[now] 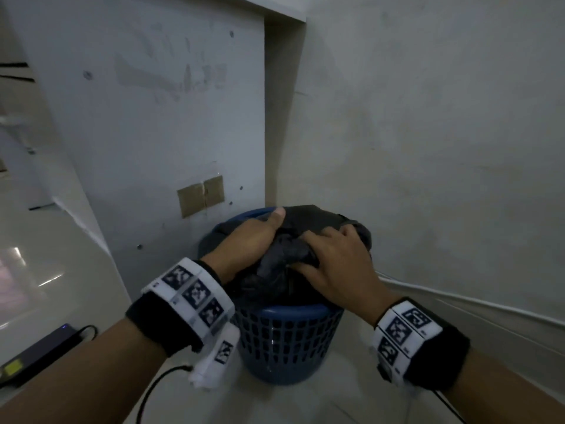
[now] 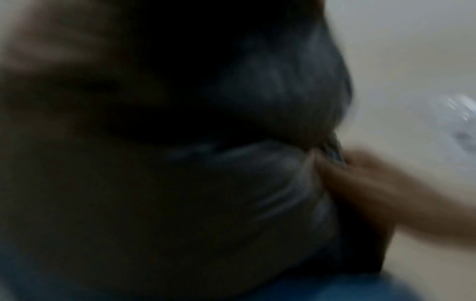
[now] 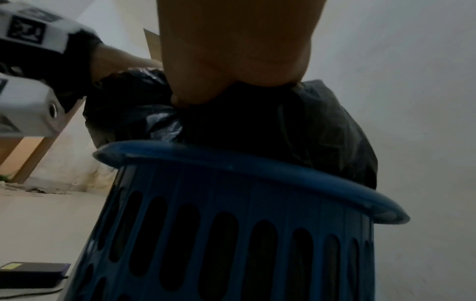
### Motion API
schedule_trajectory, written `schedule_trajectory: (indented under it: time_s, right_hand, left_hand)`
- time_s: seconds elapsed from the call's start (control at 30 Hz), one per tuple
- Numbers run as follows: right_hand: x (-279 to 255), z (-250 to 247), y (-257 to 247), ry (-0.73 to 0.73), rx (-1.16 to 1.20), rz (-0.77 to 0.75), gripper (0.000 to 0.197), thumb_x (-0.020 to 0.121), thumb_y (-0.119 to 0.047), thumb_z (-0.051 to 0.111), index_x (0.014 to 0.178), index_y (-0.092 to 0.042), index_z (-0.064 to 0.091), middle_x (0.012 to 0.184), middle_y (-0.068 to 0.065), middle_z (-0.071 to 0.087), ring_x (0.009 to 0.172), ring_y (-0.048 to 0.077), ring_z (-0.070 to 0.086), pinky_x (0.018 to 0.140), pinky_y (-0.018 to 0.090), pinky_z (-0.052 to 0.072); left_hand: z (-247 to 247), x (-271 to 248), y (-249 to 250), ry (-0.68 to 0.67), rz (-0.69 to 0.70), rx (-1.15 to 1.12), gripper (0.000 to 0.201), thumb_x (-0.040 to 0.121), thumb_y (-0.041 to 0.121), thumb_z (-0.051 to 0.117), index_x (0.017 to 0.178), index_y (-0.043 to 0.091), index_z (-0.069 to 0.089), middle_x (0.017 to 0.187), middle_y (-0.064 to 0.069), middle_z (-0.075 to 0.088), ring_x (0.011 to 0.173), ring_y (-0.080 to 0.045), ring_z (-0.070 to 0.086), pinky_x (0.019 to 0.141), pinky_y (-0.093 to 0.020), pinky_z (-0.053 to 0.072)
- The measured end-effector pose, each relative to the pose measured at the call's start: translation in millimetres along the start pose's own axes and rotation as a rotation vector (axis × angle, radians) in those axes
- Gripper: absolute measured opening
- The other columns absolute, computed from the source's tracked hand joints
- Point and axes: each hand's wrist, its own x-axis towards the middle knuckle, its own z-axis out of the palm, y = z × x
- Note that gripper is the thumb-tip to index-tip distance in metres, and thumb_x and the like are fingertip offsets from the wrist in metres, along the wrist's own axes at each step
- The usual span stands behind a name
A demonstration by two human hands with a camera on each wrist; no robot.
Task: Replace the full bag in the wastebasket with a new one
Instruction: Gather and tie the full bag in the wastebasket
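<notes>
A blue slotted wastebasket (image 1: 284, 335) (image 3: 231, 213) stands on the floor in a wall corner. A full black bag (image 1: 308, 218) (image 3: 322, 126) (image 2: 257, 173) bulges above its rim. My left hand (image 1: 253, 240) grips the gathered bag top from the left, thumb stretched along the far side. From the right, my right hand (image 1: 333, 258) (image 3: 231, 61) grips the bunched plastic, fingers curled into the folds. The left wrist view is dark and blurred, showing bag folds and the fingers of my right hand (image 2: 365, 183).
White walls close in behind and to the right of the basket. A board panel (image 1: 153, 117) with taped patches stands at left. A black power pack (image 1: 33, 356) (image 3: 31, 272) with a cable lies on the light floor at the left.
</notes>
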Motion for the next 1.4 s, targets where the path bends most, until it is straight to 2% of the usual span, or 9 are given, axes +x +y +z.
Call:
schedule_trajectory:
  time_s: [0.1,0.23,0.4,0.53,0.73,0.93,1.13,1.27,1.4]
  right_hand:
    - [4.5,-1.9,-3.9,-0.090,0.137,0.163,0.049,0.090,-0.060,0.033,0.081,-0.023,0.065,0.063,0.000,0.064,0.055,0.021,0.055,0.063,0.033,0.040]
    - [8.5,-3.1,0.1,-0.188,0.537,0.428,0.030,0.096,-0.045,0.045,0.073,-0.028,0.053,0.065,-0.005,0.058,0.056,0.015,0.052,0.052,0.034,0.040]
    - [7.9,0.6,-7.7,-0.170,0.793,0.543,0.030,0.093,-0.051,0.049,0.111,-0.028,0.057,0.097,-0.012,0.066,0.088,0.005,0.063,0.082,0.039,0.054]
    - [2.4,-6.1,-14.7,0.057,0.524,0.344,0.041,0.093,-0.051,0.050,0.126,-0.027,0.048,0.108,-0.007,0.061,0.094,0.008,0.057,0.078,0.027,0.049]
    - [-4.4,-7.0,-25.5,-0.202,-0.033,0.052,0.105,0.072,-0.089,0.031,0.153,-0.023,0.020,0.135,-0.002,0.056,0.116,0.022,0.055,0.086,0.043,0.035]
    - [10.7,-0.2,-27.5,-0.170,-0.239,0.063,0.101,0.068,-0.090,0.029,0.126,-0.014,0.059,0.073,0.000,0.068,0.066,0.022,0.060,0.075,0.040,0.031]
    - [13.4,3.5,-35.6,-0.093,-0.372,-0.124,0.068,0.079,-0.072,0.032,0.052,-0.016,0.058,0.041,0.000,0.048,0.068,0.022,0.050,0.076,0.041,0.028]
    - [19.4,6.3,-38.0,-0.314,-0.270,-0.051,0.082,0.077,-0.076,0.018,0.068,-0.010,0.065,0.072,0.008,0.064,0.080,0.030,0.058,0.069,0.042,0.044]
    - [19.3,7.6,-27.0,-0.442,-0.150,0.027,0.115,0.057,-0.092,-0.012,0.112,-0.013,0.052,0.109,0.009,0.059,0.065,0.023,0.048,0.047,0.029,0.021]
  left_hand:
    - [5.9,-8.0,-6.8,0.150,0.448,0.341,0.062,0.092,0.066,0.028,0.079,0.016,0.063,0.086,-0.007,0.066,0.080,-0.018,0.060,0.075,-0.030,0.045]
    - [10.6,-4.6,-20.4,0.233,0.728,0.739,0.056,0.093,0.061,0.024,0.108,0.025,0.064,0.104,0.007,0.065,0.098,-0.014,0.053,0.087,-0.031,0.041]
    - [10.4,6.7,-18.6,0.383,0.793,0.947,0.053,0.101,0.042,0.020,0.088,0.019,0.066,0.065,-0.003,0.065,0.059,-0.026,0.059,0.080,-0.040,0.045]
    - [7.0,15.4,-25.0,0.210,0.586,0.867,0.038,0.104,0.032,0.030,0.127,0.018,0.057,0.107,-0.014,0.068,0.090,-0.036,0.062,0.077,-0.043,0.049]
    - [9.0,24.1,-27.0,-0.005,0.316,0.203,0.045,0.103,0.041,0.026,0.107,0.016,0.064,0.112,0.001,0.065,0.100,-0.013,0.060,0.085,-0.025,0.043]
    - [5.1,24.4,-32.8,-0.017,0.308,0.064,0.043,0.103,0.037,0.029,0.114,0.008,0.058,0.109,-0.002,0.063,0.101,-0.012,0.058,0.090,-0.023,0.043]
    - [-4.2,19.6,-53.8,0.206,0.683,0.779,0.030,0.101,0.036,0.035,0.103,0.018,0.058,0.093,-0.004,0.067,0.084,-0.024,0.060,0.077,-0.037,0.045]
    - [-16.7,11.0,-66.3,0.505,0.784,1.035,0.034,0.098,0.040,0.039,0.094,0.022,0.067,0.098,-0.001,0.067,0.096,-0.026,0.059,0.106,-0.055,0.029]
    - [-24.2,-3.8,-75.3,0.587,0.615,0.815,0.045,0.096,0.051,0.030,0.112,0.021,0.059,0.120,-0.004,0.055,0.115,-0.028,0.050,0.104,-0.060,0.028]
